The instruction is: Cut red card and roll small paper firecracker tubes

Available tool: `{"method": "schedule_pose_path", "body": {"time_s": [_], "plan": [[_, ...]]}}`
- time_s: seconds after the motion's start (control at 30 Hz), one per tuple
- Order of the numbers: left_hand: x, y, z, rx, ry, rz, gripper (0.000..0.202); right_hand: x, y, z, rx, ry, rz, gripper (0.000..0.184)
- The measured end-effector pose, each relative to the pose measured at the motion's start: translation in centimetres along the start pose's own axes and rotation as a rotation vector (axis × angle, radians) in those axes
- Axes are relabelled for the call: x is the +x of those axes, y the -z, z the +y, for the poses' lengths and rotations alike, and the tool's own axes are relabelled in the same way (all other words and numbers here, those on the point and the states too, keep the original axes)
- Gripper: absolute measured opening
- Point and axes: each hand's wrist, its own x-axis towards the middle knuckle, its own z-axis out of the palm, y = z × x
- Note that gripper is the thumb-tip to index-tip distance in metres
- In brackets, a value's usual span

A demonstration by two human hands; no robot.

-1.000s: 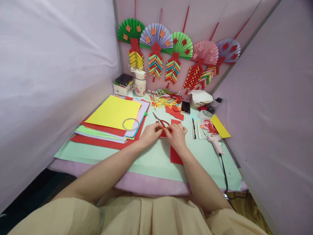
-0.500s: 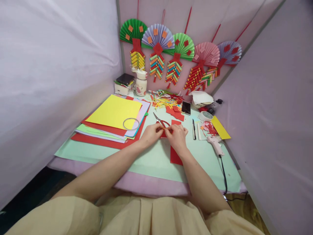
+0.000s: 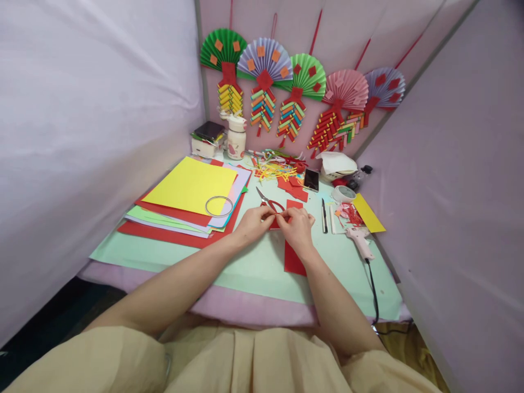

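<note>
My left hand (image 3: 256, 222) and my right hand (image 3: 297, 226) meet over the middle of the table, fingertips pinched close together. Whatever they pinch is tiny and mostly covered by the fingers; a bit of red shows there. Just beyond the fingertips lies a pair of scissors (image 3: 270, 202) with red handles, blades pointing away to the left. A long strip of red paper (image 3: 293, 257) passes beneath my right hand and wrist. More red paper shows under the fingers.
Left is a stack of coloured sheets (image 3: 188, 183) with a thin ring (image 3: 219, 206) on top. Paper scraps (image 3: 278, 170), a phone (image 3: 311, 180) and a bottle (image 3: 236, 139) stand behind. A craft knife (image 3: 324, 215), tape roll (image 3: 344, 194) and corded glue gun (image 3: 360, 243) lie right. Paper fans (image 3: 305, 76) hang behind.
Both hands stay in nearly the same place, with only a slight shift of the fingers. The small yellowish spot at the fingertips no longer shows. Nothing else has moved.
</note>
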Motion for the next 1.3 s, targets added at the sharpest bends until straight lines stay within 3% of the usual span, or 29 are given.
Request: {"method": "schedule_pose_path", "body": {"time_s": [0.23, 0.4, 0.6, 0.8, 1.3], "plan": [[0.1, 0.2, 0.1, 0.022, -0.036, 0.044, 0.022, 0.0, 0.4, 0.2, 0.013, -0.022, 0.000, 0.025], [0.2, 0.4, 0.0, -0.001, -0.029, 0.123, 0.019, 0.1, 1.3, 0.4, 0.031, -0.036, 0.039, 0.019], [0.2, 0.8, 0.4, -0.004, 0.033, 0.161, 0.021, 0.9, 2.2, 1.5, 0.206, -0.132, -0.019, 0.019], [0.3, 0.6, 0.1, -0.084, 0.060, 0.157, 0.022, 1.4, 1.6, 2.7, 0.376, -0.136, -0.017, 0.022], [0.2, 0.4, 0.3, -0.152, 0.040, 0.132, 0.022, 1.5, 0.8, 2.9, 0.585, -0.157, 0.012, 0.019]]}}
